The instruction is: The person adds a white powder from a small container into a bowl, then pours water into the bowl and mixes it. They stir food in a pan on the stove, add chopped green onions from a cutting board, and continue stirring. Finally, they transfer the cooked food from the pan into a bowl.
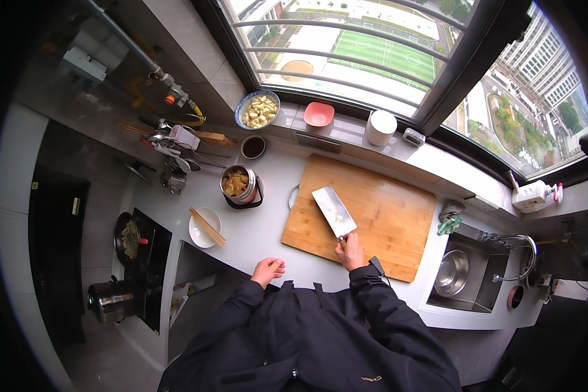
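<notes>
My right hand (351, 254) grips the handle of a Chinese cleaver (334, 210). Its broad blade, with pale residue on it, lies over a wooden cutting board (387, 196), pointing away and left. Whether the blade rests flat on the wood cannot be told. Close to the counter's front edge, left of the board, is my left hand (268, 271), fingers loosely curled with nothing visible in them. Beyond it to the left, wooden chopsticks (208, 227) lie across a white bowl (199, 237). An uncovered insulated food jar (247, 195) holding cooked food stands further back.
A bowl of peeled garlic cloves (258, 111), a pink bowl (318, 113) and a white canister (382, 128) line the window sill. Dark liquid fills a small bowl (253, 147). The cooktop (152, 264) with a frying pan (127, 240) is left; the sink (482, 274) is right.
</notes>
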Demonstrator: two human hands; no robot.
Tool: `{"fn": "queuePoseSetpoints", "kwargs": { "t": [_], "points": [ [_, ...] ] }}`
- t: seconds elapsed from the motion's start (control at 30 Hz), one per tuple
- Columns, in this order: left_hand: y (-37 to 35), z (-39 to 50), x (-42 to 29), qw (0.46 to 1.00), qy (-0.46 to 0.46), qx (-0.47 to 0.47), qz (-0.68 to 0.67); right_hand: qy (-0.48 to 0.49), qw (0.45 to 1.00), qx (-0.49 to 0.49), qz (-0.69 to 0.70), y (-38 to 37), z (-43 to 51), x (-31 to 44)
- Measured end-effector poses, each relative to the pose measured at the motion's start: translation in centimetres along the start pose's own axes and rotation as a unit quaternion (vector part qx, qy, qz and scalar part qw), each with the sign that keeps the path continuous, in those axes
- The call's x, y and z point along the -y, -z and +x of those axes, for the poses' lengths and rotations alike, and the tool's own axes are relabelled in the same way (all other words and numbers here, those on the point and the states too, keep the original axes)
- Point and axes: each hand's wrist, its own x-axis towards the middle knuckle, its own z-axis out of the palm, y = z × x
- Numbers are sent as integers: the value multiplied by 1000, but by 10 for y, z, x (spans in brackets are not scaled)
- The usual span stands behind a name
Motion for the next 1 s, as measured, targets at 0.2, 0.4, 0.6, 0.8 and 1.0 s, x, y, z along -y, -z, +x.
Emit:
{"fn": "queuePoseSetpoints", "kwargs": {
  "t": [0.2, 0.4, 0.6, 0.8, 1.0],
  "points": [
    [-71, -11, -54, 989, -27, 143, 6, 22, 996, -17, 87, 28, -10, 75],
    [-141, -38, -74, 968, -79, 231, -64, 49, 977, -12, 205, 79, -30, 136],
    [-150, -55, -88, 983, -106, 144, -40, 32, 993, -112, -26, 165, 18, -37],
    [-118, -80, -107, 974, -190, 33, 123, -544, 785, -291, -58, 262, 121, -290],
    [-102, -111, -121, 992, -102, 60, 52, -474, 830, -136, -262, 259, 126, -349]
  ]
}}
